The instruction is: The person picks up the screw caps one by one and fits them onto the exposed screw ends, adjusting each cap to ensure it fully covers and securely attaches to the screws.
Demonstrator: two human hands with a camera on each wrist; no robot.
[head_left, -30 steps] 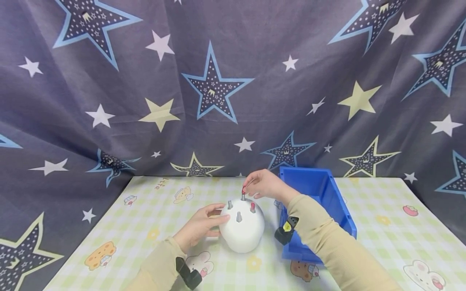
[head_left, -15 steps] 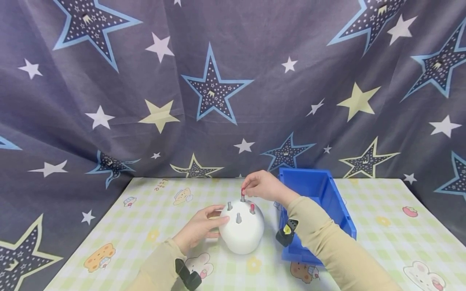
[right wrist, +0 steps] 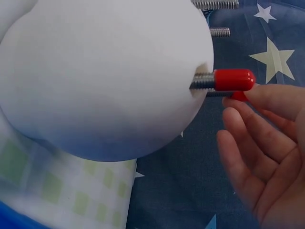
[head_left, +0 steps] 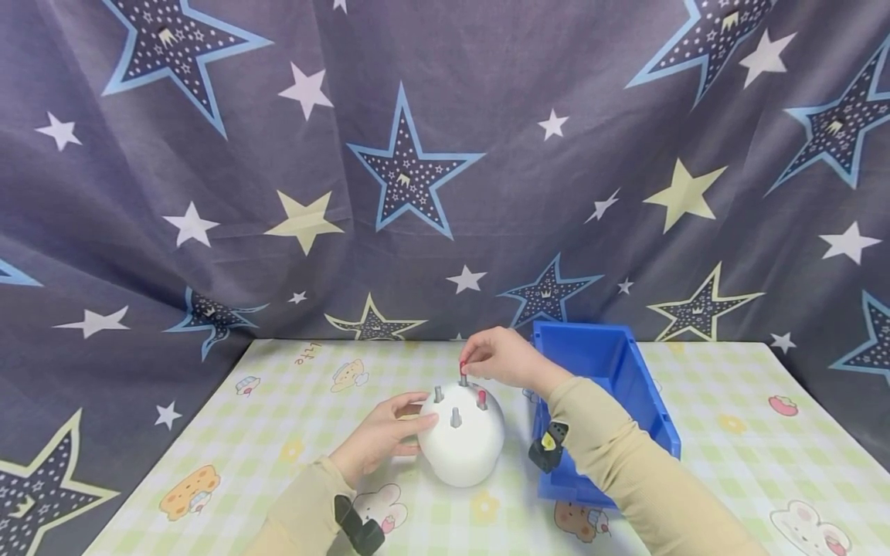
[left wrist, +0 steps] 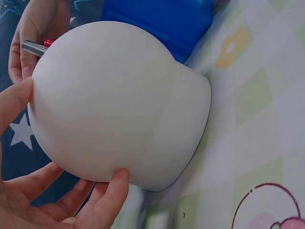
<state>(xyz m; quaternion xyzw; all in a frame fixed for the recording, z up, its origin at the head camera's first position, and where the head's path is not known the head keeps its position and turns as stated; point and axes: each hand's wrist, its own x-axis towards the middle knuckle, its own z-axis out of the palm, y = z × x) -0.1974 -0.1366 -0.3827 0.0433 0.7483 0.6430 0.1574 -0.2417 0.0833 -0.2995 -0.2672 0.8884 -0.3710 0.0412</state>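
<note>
A white rounded body (head_left: 462, 454) with several threaded metal bolts (head_left: 456, 418) sticking out of its top stands on the table. My left hand (head_left: 384, 434) holds its left side, thumb near the top and fingers spread round it in the left wrist view. With thumb and fingertips, my right hand (head_left: 506, 357) pinches a red cap (right wrist: 239, 96) at the end of the far bolt. Another red cap (right wrist: 234, 79) covers the near right bolt, with no hand on it. The other two visible bolts are bare. The fingertips partly hide the pinched cap.
A blue plastic bin (head_left: 584, 340) stands just right of the white body, under my right forearm. The table wears a green-checked cloth (head_left: 723, 463) with cartoon prints. Behind it hangs a dark star-patterned curtain (head_left: 417, 293).
My right hand has come slightly down and left at the far bolt, its fingertips shifting on the red cap. The left hand and the white body stay in place.
</note>
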